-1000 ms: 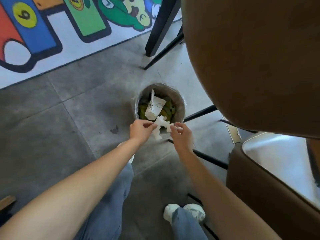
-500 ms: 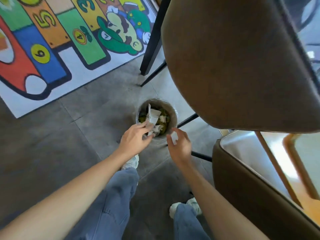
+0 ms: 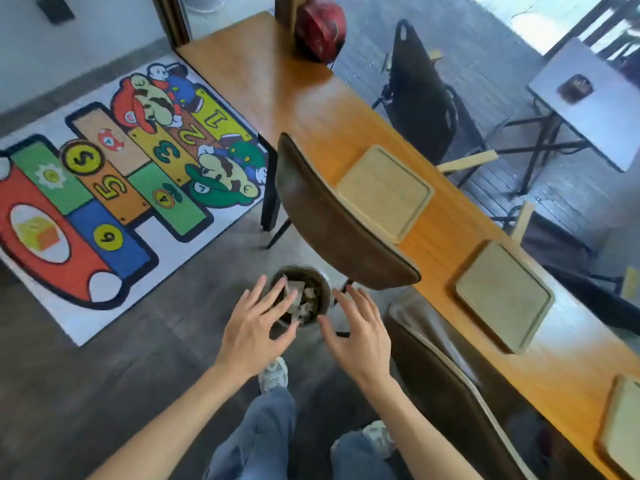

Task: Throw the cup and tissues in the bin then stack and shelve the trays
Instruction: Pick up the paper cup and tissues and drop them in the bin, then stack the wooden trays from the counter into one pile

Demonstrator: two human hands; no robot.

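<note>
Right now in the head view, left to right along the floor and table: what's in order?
Hopscotch rug → left hand → bin → right hand → middle tray → cut-off tray at the right edge.

The tissues [image 3: 304,308] have left both hands — they now lie in the bin [image 3: 325,289] with the cup [image 3: 292,294]. The left hand [image 3: 251,329] and right hand [image 3: 360,336], fingers spread and empty, have drawn back above it.

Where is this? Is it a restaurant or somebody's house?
Probably a small cafe or eatery, though I can't be sure. A long wooden table holds several serving trays, a bin for rubbish sits on the floor, and more tables and chairs stand outside.
</note>
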